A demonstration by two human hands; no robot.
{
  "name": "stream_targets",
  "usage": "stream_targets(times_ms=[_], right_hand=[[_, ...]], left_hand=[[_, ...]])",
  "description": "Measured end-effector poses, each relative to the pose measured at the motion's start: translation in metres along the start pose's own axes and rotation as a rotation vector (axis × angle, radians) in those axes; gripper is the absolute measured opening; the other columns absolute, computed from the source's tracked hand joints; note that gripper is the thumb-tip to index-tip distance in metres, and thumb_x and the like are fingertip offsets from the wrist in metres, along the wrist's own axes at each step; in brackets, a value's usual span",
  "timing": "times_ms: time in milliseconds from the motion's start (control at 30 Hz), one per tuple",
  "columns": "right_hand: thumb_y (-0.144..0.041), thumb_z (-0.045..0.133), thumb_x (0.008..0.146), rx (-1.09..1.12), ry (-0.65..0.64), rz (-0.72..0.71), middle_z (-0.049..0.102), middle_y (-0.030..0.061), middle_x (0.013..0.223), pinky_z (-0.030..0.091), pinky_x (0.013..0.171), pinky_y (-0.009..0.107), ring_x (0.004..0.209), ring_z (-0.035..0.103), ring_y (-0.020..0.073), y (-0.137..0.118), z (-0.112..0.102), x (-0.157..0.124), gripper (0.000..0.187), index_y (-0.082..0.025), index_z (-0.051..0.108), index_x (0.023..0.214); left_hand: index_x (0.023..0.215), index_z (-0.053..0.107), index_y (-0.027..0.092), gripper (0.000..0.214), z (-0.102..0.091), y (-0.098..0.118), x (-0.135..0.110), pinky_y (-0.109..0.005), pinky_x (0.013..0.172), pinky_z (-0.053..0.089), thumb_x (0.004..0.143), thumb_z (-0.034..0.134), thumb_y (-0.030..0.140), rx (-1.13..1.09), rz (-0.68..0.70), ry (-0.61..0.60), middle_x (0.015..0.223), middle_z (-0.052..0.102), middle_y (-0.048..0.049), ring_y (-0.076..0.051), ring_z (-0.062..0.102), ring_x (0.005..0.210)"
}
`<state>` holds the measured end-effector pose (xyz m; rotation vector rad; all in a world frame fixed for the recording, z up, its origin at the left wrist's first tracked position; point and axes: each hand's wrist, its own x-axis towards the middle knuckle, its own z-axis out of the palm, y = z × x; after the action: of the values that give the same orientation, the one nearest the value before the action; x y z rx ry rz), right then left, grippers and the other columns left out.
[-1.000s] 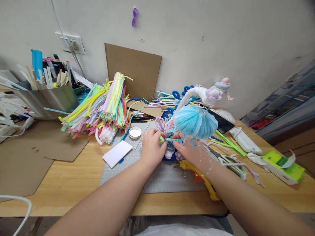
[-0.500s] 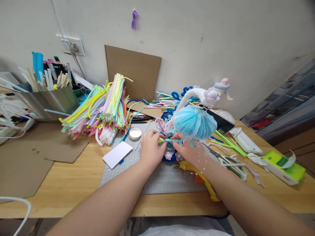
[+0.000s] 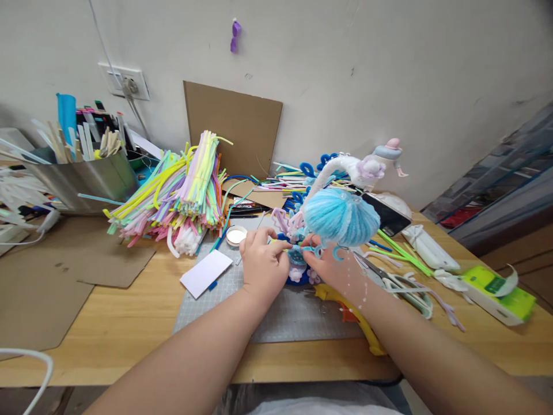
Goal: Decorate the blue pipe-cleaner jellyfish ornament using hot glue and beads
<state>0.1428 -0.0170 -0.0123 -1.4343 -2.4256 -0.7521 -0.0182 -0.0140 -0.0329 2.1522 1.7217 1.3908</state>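
Observation:
On a grey cutting mat (image 3: 207, 308) stands a fuzzy pipe-cleaner ornament, with a light-blue jellyfish-like cap (image 3: 341, 216) hanging from a white curved stem (image 3: 324, 176). Its blue base (image 3: 297, 275) carries pale flowers. My left hand (image 3: 264, 259) is closed at the left of the base, thumb and fingers pinching a small yellow-green fuzzy piece (image 3: 273, 242), mostly covered by the fingers. From the other side my right hand (image 3: 330, 265) pinches a small light-blue fuzzy piece (image 3: 298, 248) below the cap. The cap and its hanging bead strands partly hide that hand.
Bundled pastel pipe cleaners (image 3: 190, 190) lie left of the mat, near a white card (image 3: 206, 274) and a small round container (image 3: 236, 235). A yellow glue gun (image 3: 354, 314) and scissors (image 3: 404, 291) lie right. A metal holder (image 3: 86, 181) and cardboard (image 3: 235, 124) stand behind.
My left hand has shifted slightly left and turned, its fingers now covering more of the yellow-green piece. My right hand has stayed nearly still beneath the cap.

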Motion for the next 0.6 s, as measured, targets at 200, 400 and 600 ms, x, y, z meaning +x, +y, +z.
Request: stream_targets(times_ms=[200,400,600], right_hand=[[-0.017,0.044,0.086,0.172,0.018,0.133,0.062,0.0037,0.061,0.033,0.059,0.028,0.064,0.055,0.0177,-0.004,-0.007,0.005,0.027,-0.021,0.065,0.07],[-0.017,0.043,0.086,0.171,-0.004,0.137,0.062,0.004,0.061,0.033,0.059,0.029,0.064,0.056,0.0182,-0.004,-0.012,0.007,0.027,-0.02,0.066,0.073],[-0.006,0.041,0.083,0.016,-0.027,0.035,0.065,0.0049,0.067,0.034,0.06,0.029,0.068,0.057,0.0184,-0.003,-0.009,0.001,0.031,-0.021,0.067,0.076]], left_hand=[[0.076,0.075,0.035,0.027,0.001,0.0,0.0,-0.041,0.085,0.033,0.073,0.057,0.014,0.01,0.008,-0.029,0.092,0.061,-0.0019,-0.023,0.05,0.093],[0.079,0.072,0.03,0.029,-0.001,0.002,0.0,-0.04,0.087,0.034,0.071,0.054,0.01,-0.009,-0.033,-0.012,0.09,0.06,-0.0015,-0.022,0.051,0.093],[0.084,0.065,0.023,0.023,0.0,0.004,0.001,-0.04,0.087,0.036,0.068,0.055,0.01,0.008,-0.055,-0.082,0.096,0.059,-0.0033,-0.024,0.05,0.097]])
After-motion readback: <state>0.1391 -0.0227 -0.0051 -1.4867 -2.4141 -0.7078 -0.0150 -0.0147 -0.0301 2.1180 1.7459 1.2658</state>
